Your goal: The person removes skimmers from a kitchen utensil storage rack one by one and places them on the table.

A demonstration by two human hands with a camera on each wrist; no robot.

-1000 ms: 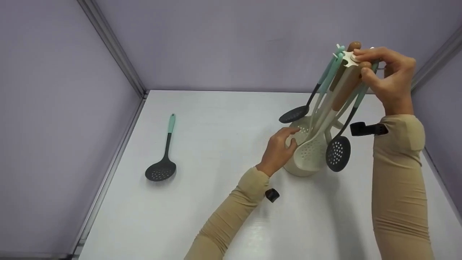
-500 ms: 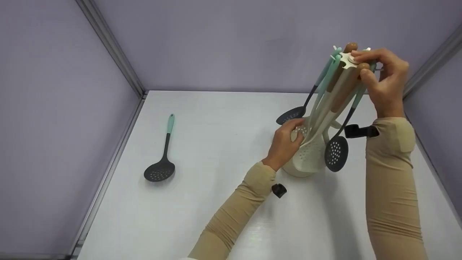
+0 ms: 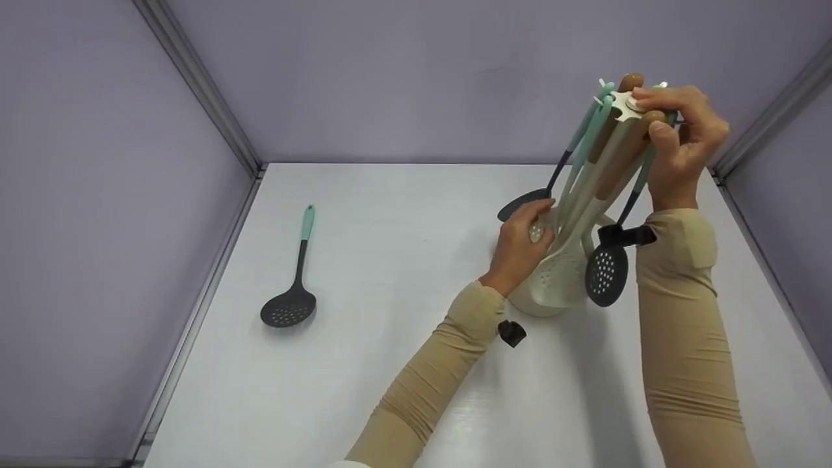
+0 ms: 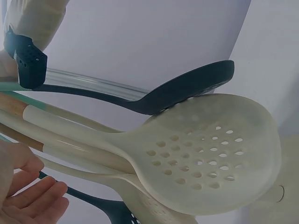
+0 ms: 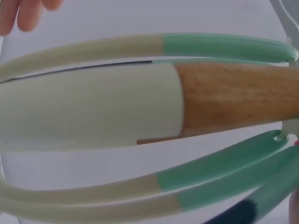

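Observation:
A white utensil rack (image 3: 625,107) with a star-shaped hooked top stands at the right of the table, kitchen tools hanging around it. My right hand (image 3: 686,133) grips its top, index finger on the knob and thumb against a wooden handle end (image 3: 652,118). Beside the hanging tools is my left hand (image 3: 518,250), its fingers loosely bent with nothing held; whether they touch a tool is unclear. A cream slotted turner (image 4: 210,158) fills the left wrist view. A black skimmer (image 3: 606,276) hangs at the right, another black spoon-like tool (image 3: 520,203) behind the left fingers.
A black skimmer (image 3: 289,307) with a mint handle lies on the left of the white table (image 3: 390,312). Purple-grey panels (image 3: 416,84) enclose the back and both sides. The rack's round cream base (image 3: 536,307) rests on the tabletop.
My left hand has moved up and right, closer to the hanging tools. My right wrist and forearm have swung left while the fingers stay at the rack's top. The rack has barely shifted.

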